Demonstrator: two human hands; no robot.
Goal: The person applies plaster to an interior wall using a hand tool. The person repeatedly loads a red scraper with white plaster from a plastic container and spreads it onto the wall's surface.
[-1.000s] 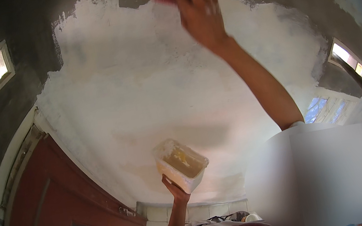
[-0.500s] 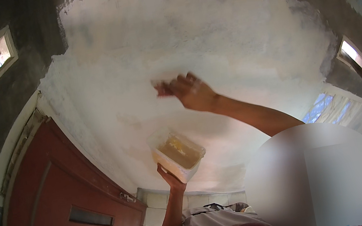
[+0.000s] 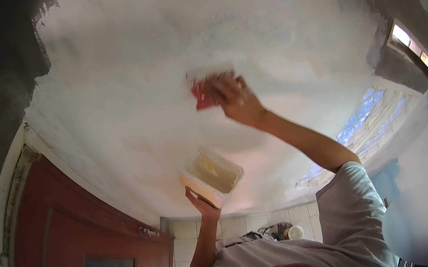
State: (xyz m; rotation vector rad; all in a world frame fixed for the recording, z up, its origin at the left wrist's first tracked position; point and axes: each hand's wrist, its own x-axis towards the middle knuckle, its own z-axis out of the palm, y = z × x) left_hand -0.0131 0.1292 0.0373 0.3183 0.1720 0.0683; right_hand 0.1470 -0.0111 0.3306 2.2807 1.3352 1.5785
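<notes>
Panelled door [image 3: 80, 234] and part-coated wall [image 3: 154, 52] suggest a home.

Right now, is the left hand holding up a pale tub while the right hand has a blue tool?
Almost: the tool in the right hand is red, not blue, as the head view shows. The left hand is indeed holding up a pale tub.
</notes>
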